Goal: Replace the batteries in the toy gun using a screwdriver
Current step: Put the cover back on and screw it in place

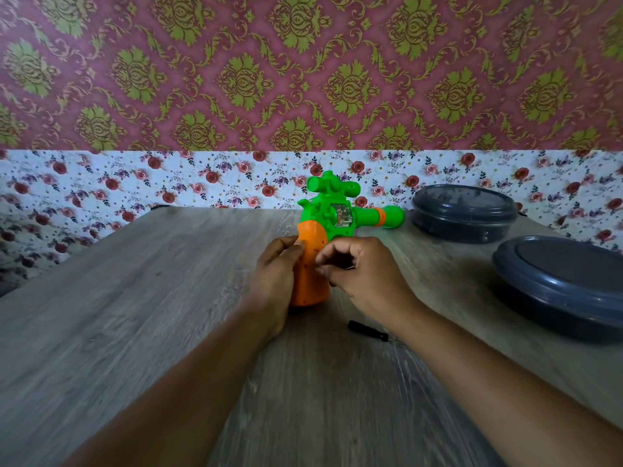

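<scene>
Right now the head view looks down on a grey wood-grain table [135, 332] set against a wall with floral paper below and a damask pattern above. Standing near the middle of the table is the toy gun [332, 215], green in the body and scope, with its barrel pointing to the right and its orange handle [312, 267] reaching down toward the viewer, base on the table.

The left hand [274, 274] lies against the left side of the orange handle, thumb tip touching its upper edge, the fingers hidden behind the handle so that I cannot tell how far they wrap round it. The right hand [362, 271] sits just beside the handle on the right, fingers curled in, with thumb and forefinger pinched together at the handle's surface; whether something tiny sits between them is too small to tell.

The screwdriver [369, 331], with a black handle and a thin shaft, lies flat on the table just under the right wrist, untouched by either hand.

Further right are two round dark grey containers with lids: one [463, 210] at the back near the gun's muzzle, the other [559, 284] nearer the table's right edge.
</scene>
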`<state>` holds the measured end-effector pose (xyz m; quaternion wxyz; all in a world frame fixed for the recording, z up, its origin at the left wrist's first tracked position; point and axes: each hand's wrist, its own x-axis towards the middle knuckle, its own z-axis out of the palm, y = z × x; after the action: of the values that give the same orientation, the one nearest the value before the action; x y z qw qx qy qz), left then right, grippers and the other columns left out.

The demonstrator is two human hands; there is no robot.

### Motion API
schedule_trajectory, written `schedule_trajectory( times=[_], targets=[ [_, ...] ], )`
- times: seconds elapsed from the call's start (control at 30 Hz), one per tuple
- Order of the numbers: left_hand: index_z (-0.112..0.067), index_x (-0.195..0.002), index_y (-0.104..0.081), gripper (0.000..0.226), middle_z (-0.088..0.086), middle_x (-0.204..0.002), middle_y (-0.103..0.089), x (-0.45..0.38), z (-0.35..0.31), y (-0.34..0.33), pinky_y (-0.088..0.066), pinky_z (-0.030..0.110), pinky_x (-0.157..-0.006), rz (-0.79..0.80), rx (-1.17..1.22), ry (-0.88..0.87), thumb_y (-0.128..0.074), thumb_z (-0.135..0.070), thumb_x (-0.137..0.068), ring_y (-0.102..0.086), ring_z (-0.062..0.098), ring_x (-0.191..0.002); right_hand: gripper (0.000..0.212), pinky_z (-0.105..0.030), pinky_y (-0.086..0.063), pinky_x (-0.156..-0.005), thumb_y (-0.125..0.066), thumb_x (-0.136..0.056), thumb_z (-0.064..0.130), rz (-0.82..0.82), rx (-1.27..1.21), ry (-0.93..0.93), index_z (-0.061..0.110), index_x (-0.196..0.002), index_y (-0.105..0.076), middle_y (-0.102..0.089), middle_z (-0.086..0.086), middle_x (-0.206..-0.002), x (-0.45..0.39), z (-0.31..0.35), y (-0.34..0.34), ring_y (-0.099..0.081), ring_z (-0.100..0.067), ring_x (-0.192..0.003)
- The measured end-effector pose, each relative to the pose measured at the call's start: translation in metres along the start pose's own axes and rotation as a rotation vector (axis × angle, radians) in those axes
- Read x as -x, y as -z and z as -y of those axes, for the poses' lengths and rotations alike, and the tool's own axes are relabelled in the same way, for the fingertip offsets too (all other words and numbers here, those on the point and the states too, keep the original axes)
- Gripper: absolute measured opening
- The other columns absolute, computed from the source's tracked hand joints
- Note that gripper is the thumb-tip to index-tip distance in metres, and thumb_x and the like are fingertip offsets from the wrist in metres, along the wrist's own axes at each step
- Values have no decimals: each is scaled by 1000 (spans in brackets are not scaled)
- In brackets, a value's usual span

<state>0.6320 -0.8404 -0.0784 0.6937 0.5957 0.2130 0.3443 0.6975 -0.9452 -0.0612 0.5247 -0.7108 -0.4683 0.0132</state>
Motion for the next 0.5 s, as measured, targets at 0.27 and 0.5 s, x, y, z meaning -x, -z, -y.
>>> schedule_trajectory(
  times=[0.27,0.5],
  targets=[
    [-19,-90,-65,14,15,-100,-68,-1,4,-2,-50,46,-89,-6,-40,-32,-51,-18,-94,-61,26,-91,26,-12,-45,-66,-65,-76,-4,-51,26,20,23,-73,-65,-64,9,-72,2,-3,-4,-56,1,-66],
    [-21,-88,-64,15,9,-90,-68,0,7,-3,-49,40,-83,7,-68,-94,-50,-17,-94,-61,21,-83,24,-12,-44,-66,-66,-75,-6,-39,20,87,18,-75,-67,-62,13,-76,2,-3,-2,-59,-8,-72]
  ],
)
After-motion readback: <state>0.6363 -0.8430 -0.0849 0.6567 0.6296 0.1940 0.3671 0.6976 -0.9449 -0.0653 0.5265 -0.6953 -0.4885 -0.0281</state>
